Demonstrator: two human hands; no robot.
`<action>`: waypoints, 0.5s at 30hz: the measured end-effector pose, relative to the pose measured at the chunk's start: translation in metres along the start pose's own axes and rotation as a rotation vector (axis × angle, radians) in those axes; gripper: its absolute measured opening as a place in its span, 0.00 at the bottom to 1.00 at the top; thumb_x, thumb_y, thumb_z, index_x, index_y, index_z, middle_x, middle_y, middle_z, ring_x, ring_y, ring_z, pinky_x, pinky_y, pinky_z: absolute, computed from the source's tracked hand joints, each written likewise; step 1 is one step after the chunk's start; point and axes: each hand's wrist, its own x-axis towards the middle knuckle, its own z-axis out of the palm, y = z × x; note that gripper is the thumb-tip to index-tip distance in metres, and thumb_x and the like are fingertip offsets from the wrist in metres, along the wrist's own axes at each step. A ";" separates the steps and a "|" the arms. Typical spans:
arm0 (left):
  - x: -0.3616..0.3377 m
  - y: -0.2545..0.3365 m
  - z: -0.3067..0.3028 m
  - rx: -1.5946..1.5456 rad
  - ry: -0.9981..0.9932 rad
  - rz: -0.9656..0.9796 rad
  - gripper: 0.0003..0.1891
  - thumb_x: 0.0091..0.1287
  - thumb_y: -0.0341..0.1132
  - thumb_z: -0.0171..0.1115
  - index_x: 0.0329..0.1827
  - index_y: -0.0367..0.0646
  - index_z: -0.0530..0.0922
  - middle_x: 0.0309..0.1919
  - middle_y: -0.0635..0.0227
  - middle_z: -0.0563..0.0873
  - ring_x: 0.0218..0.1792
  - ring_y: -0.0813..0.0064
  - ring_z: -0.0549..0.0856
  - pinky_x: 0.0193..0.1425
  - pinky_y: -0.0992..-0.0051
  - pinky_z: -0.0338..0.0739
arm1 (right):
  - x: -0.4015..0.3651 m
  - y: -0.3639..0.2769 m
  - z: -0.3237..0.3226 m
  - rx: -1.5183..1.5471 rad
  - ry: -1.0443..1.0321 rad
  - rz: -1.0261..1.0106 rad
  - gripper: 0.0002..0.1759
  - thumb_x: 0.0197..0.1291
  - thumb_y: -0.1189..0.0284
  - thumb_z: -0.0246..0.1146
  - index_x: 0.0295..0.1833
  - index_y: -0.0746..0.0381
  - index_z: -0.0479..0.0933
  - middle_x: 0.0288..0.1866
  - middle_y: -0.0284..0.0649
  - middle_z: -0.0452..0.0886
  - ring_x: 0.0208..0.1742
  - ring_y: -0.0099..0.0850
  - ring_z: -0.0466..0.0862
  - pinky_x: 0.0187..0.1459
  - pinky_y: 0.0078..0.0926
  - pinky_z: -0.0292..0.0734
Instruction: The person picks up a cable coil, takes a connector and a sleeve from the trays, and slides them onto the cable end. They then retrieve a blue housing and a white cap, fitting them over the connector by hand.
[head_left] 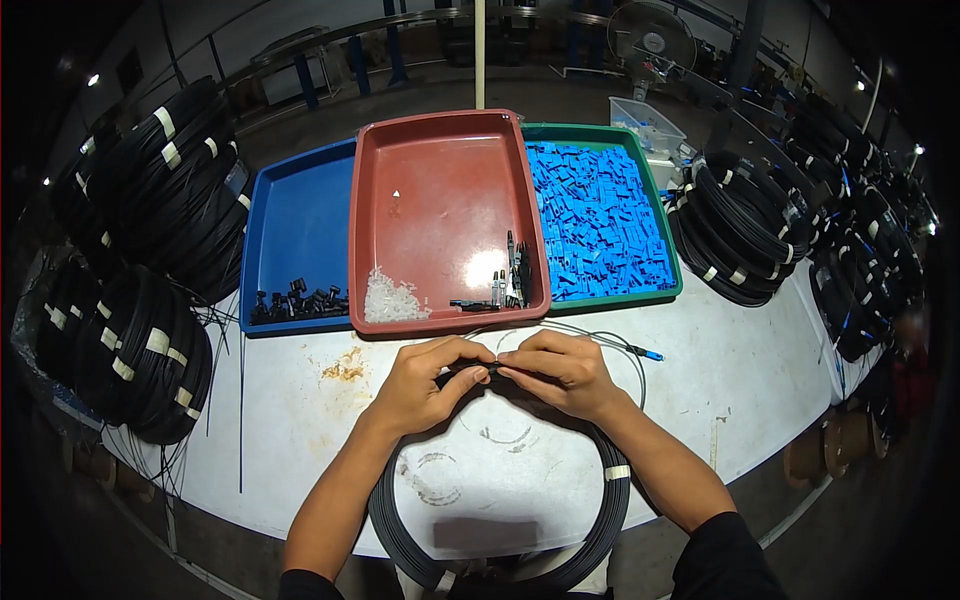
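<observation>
My left hand (pixel 430 385) and my right hand (pixel 560 372) meet over the table just in front of the red tray. Thumbs and fingertips of both are pinched together on a small black piece (pixel 491 369), mostly covered by the fingers; its exact kind cannot be made out. Below my hands, a coil of black cable (pixel 388 500) bound with white tape lies on the table and hangs over the front edge. A thin cable loops out to the right of my right hand, and a blue-tipped connector (pixel 650 355) lies on the table there.
A red tray (pixel 430 220) holds small clear pieces (pixel 390 300) and black connector parts (pixel 518 270). Beside it are a blue tray (pixel 305 220) with black parts and a green tray (pixel 672 270) full of blue connectors. Cable coils (pixel 150 350) stack left and more coils (pixel 745 230) right.
</observation>
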 end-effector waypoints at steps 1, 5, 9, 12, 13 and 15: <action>0.000 0.001 0.000 0.006 0.010 0.009 0.08 0.67 0.27 0.71 0.48 0.36 0.86 0.39 0.57 0.92 0.39 0.69 0.92 0.45 0.72 0.86 | 0.001 -0.001 0.000 0.000 0.000 -0.001 0.10 0.55 0.76 0.77 0.44 0.64 0.88 0.35 0.39 0.87 0.32 0.34 0.88 0.34 0.28 0.82; 0.001 0.002 0.002 0.133 0.084 0.172 0.09 0.64 0.27 0.74 0.46 0.35 0.87 0.37 0.57 0.92 0.34 0.69 0.92 0.39 0.74 0.86 | 0.001 -0.002 -0.001 0.028 0.003 0.027 0.10 0.56 0.76 0.77 0.43 0.64 0.88 0.36 0.39 0.87 0.33 0.34 0.88 0.35 0.28 0.83; -0.002 0.000 0.002 0.253 0.107 0.196 0.09 0.60 0.24 0.75 0.42 0.35 0.88 0.33 0.60 0.92 0.29 0.74 0.91 0.34 0.77 0.84 | 0.001 -0.002 -0.001 0.021 -0.033 0.042 0.15 0.54 0.80 0.77 0.49 0.65 0.88 0.40 0.42 0.87 0.35 0.32 0.88 0.34 0.26 0.83; -0.002 -0.001 0.001 0.236 0.166 0.143 0.09 0.59 0.25 0.76 0.41 0.35 0.88 0.31 0.62 0.92 0.27 0.77 0.89 0.32 0.78 0.83 | 0.003 -0.012 -0.002 0.011 -0.040 0.086 0.20 0.53 0.80 0.73 0.53 0.63 0.84 0.49 0.44 0.85 0.44 0.40 0.88 0.42 0.31 0.85; -0.002 -0.001 0.001 0.205 0.192 0.092 0.09 0.58 0.26 0.76 0.41 0.35 0.88 0.30 0.63 0.92 0.26 0.78 0.89 0.31 0.79 0.82 | 0.002 -0.011 -0.002 0.011 -0.040 0.084 0.20 0.53 0.80 0.73 0.53 0.63 0.84 0.49 0.44 0.85 0.44 0.40 0.88 0.42 0.31 0.85; -0.002 -0.001 0.000 0.194 0.192 0.098 0.09 0.59 0.26 0.76 0.41 0.34 0.88 0.29 0.64 0.91 0.26 0.80 0.88 0.32 0.80 0.82 | 0.001 -0.009 -0.002 -0.041 0.001 0.006 0.23 0.50 0.83 0.72 0.55 0.64 0.82 0.52 0.46 0.83 0.47 0.42 0.87 0.46 0.33 0.86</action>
